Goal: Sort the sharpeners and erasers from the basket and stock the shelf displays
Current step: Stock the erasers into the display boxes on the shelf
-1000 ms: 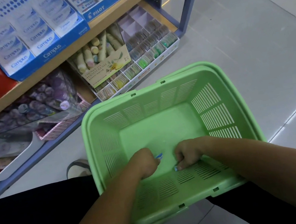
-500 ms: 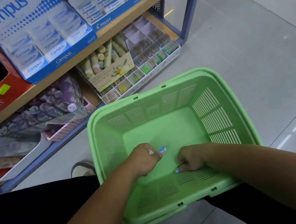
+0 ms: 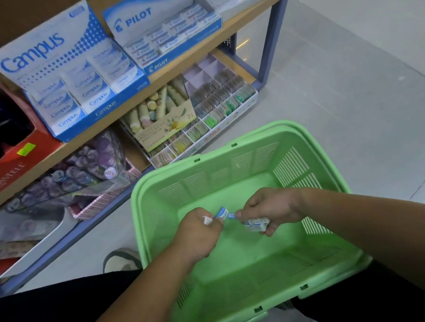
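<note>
Over the green basket (image 3: 249,260), the left hand (image 3: 199,235) pinches 1 blue-sleeved eraser (image 3: 222,213), its long axis toward the right hand (image 3: 274,209), which grips other erasers (image 3: 256,225). The Pilot box (image 3: 155,16) lies straight ahead of the left hand (nearer, I judge).

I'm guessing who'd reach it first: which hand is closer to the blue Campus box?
The left. The left hand holds an eraser over the basket, below and right of the Campus box; the right hand sits farther right.
</note>
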Available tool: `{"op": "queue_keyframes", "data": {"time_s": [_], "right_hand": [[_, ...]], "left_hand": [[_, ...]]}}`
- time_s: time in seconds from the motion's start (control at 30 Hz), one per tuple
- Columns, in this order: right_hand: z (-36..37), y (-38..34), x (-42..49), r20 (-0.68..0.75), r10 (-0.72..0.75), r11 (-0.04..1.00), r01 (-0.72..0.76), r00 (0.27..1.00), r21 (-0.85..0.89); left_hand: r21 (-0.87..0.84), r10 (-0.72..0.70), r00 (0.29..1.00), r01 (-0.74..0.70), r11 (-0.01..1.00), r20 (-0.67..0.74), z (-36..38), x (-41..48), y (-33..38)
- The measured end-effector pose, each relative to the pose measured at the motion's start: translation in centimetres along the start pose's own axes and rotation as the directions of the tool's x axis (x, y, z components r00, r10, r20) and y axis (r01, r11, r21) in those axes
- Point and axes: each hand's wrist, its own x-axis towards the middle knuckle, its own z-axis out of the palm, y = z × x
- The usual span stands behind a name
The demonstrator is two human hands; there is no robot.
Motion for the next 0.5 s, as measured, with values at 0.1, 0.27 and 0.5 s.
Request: {"op": "queue_keyframes", "data": {"time_s": [0.1,0.27,0.5], "right_hand": [[-0.3,-4.3,-3.2,0.107,-0.068,0.997,0.065,0.992,0.031],[-0.8,-11.2,-9.3,0.142,-0.209,0.974,0.194,0.968,0.114],[0.0,-21.4,-15.2,0.081,-0.494,0.833,0.444,0.866,0.33]], "left_hand": [[0.213,0.129,0.99,-0.116,0.97,-0.049,-3.6,-1.4,3.6],[0.099,0.239,0.965,-0.229,0.969,-0.11,-10.4,-5.3,9.4],[-0.097,0.383,0.891,-0.416,0.904,-0.243,-15.0,-8.5,16.3]]}}
